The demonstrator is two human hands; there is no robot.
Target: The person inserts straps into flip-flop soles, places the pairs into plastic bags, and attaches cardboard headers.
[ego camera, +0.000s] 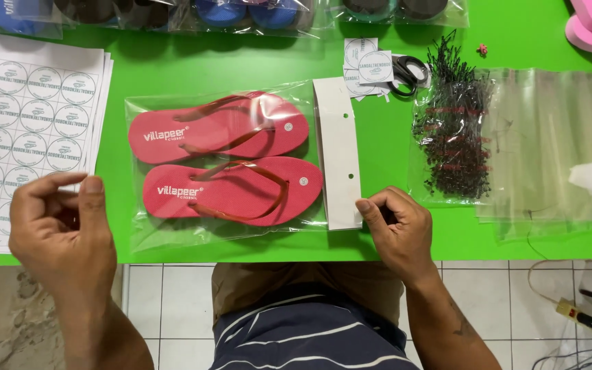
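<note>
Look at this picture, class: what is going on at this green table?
A person sits at a green table. A pair of red flip-flops lies in a clear bag with a white card header. The right hand touches the header's lower corner; the left hand hovers over sticker sheets. Scissors, black tag pins and spare clear bags lie nearby.

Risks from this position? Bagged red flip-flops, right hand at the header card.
1. The right hand touches only the white header card's lower corner; it may skew on the clear bag.
2. The bag lies close to the green table's near edge and might slide off.
</note>
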